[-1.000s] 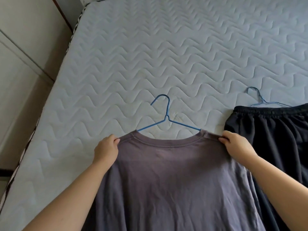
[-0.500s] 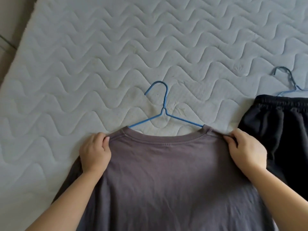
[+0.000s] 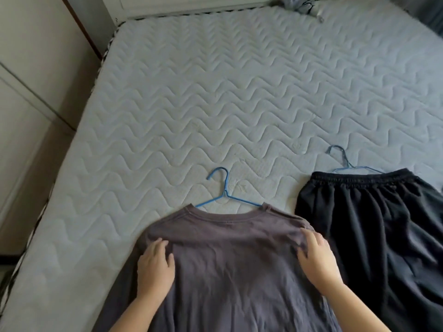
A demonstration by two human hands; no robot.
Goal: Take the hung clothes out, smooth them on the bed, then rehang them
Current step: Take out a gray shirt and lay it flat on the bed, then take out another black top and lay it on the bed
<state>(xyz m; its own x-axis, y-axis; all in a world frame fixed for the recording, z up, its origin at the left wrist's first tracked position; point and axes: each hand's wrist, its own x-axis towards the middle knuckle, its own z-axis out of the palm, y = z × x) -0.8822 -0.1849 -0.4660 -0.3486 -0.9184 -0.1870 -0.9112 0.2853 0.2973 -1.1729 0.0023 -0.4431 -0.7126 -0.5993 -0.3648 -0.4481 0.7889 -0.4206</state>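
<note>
Quilted pale mattress fills most of the head view; this bed (image 3: 239, 92) has light cupboard panels (image 3: 28, 116) along its left side, and a small grey bundle (image 3: 299, 6), too blurred to name, lies at its far edge.

On the near part of the bed lies the grey T-shirt (image 3: 235, 271), flat, with the collar pointing away from the person. A blue wire hanger (image 3: 224, 195) is inside it: the hook and neck show above the collar, and the arms go under the cloth. The left hand (image 3: 154, 267) and the right hand (image 3: 318, 262) both rest on the chest of the shirt below the shoulders, with palms down and fingers straight and spread, gripping nothing. The cloth between them shows many soft creases.

Just beside the shirt, on its right, lies a black garment (image 3: 371, 236) with a gathered elastic waistband; shorts or a skirt, I cannot tell. The hook of a second blue hanger (image 3: 345, 161) shows above the waistband.

I judge that the smoothing step is in hand. If the palms push unevenly, the thin cloth may bunch into new folds instead of flattening. A stroke toward the collar could slide the shoulders off the hanger arms. The right hand is close to the black garment and could drag the sleeve onto it
</note>
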